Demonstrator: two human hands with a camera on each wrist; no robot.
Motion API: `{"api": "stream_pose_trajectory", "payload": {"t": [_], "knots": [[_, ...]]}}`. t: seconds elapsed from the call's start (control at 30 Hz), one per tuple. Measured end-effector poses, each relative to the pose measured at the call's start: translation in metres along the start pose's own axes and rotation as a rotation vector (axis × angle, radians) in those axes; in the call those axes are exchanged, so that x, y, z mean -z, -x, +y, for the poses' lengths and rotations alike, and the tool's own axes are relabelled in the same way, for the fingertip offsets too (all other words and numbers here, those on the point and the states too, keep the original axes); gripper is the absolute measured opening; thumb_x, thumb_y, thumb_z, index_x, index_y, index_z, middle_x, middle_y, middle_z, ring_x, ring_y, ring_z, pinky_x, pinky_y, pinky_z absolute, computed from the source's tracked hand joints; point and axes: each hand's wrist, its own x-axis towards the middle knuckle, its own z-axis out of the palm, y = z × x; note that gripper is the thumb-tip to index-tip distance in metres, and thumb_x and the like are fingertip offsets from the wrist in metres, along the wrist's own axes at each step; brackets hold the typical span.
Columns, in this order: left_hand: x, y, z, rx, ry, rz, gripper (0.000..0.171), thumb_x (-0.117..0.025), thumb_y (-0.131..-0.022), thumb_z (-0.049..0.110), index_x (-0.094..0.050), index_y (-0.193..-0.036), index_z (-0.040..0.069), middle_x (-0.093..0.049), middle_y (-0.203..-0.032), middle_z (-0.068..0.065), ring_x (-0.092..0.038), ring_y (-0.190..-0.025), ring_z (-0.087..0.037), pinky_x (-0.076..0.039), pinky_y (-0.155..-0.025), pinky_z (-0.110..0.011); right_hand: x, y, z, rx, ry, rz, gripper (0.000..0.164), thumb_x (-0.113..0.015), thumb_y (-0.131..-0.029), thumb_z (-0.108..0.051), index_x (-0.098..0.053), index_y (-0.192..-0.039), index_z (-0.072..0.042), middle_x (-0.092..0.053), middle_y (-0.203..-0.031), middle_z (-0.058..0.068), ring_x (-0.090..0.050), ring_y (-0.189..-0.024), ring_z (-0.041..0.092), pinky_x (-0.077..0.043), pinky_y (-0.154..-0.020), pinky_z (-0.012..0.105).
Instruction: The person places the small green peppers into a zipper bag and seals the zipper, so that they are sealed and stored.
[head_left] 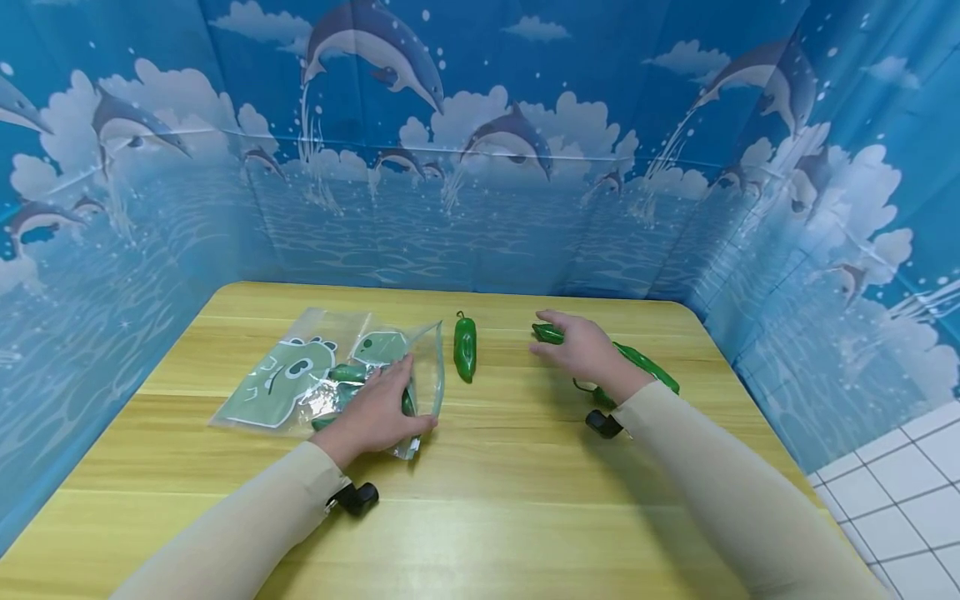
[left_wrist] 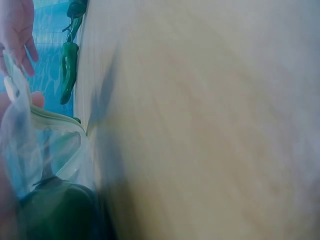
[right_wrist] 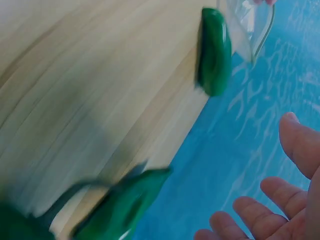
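Observation:
A clear zip bag with a green cartoon print [head_left: 273,387] lies on the left of the table, its mouth gaping to the right. Several green peppers [head_left: 347,372] show inside it. My left hand [head_left: 375,412] grips the bag near its mouth; in the left wrist view a pepper [left_wrist: 57,210] is close up behind the plastic. Just right of the bag lies a loose green pepper [head_left: 465,348]. My right hand [head_left: 585,346] hovers, holding nothing, above other green peppers [head_left: 647,367], its fingers spread and partly hiding one pepper [head_left: 548,333].
The wooden table [head_left: 480,525] has rounded far corners. A blue dolphin-print curtain [head_left: 480,225] stands behind it and along both sides. White floor tiles [head_left: 911,475] show at the right. A small black device [head_left: 356,498] is worn on each wrist.

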Motion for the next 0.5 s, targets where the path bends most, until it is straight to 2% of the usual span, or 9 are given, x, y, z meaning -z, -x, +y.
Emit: {"api": "stream_pose_trajectory", "payload": {"t": [0.1, 0.17, 0.5], "knots": [[0.000, 0.000, -0.001, 0.003, -0.002, -0.001, 0.117, -0.075, -0.089, 0.059, -0.009, -0.169, 0.005, -0.016, -0.176, -0.014, -0.015, -0.164, -0.038, -0.007, -0.135, -0.054, 0.006, 0.003, 0.015, -0.024, 0.004, -0.009, 0.078, -0.068, -0.102, -0.043, -0.031, -0.168, -0.021, -0.028, -0.174, 0.011, -0.054, -0.139, 0.045, -0.050, -0.106, 0.061], [-0.001, 0.000, -0.001, 0.004, -0.002, -0.001, 0.117, -0.075, -0.089, 0.059, -0.009, -0.169, 0.005, -0.016, -0.177, -0.013, -0.015, -0.164, -0.038, -0.007, -0.135, -0.054, 0.010, 0.005, 0.026, -0.031, 0.034, -0.007, 0.079, -0.067, -0.103, -0.041, -0.029, -0.168, -0.019, -0.024, -0.176, 0.013, -0.038, -0.153, 0.044, -0.043, -0.117, 0.064], [-0.002, -0.001, -0.001, 0.002, -0.001, 0.003, 0.117, -0.075, -0.089, 0.060, -0.010, -0.169, 0.005, -0.016, -0.177, -0.013, -0.015, -0.164, -0.038, -0.007, -0.135, -0.054, 0.028, 0.016, 0.075, -0.083, 0.104, 0.008, 0.082, -0.066, -0.104, -0.039, -0.027, -0.167, -0.007, -0.022, -0.172, 0.027, -0.030, -0.153, 0.053, -0.034, -0.120, 0.069]]}}
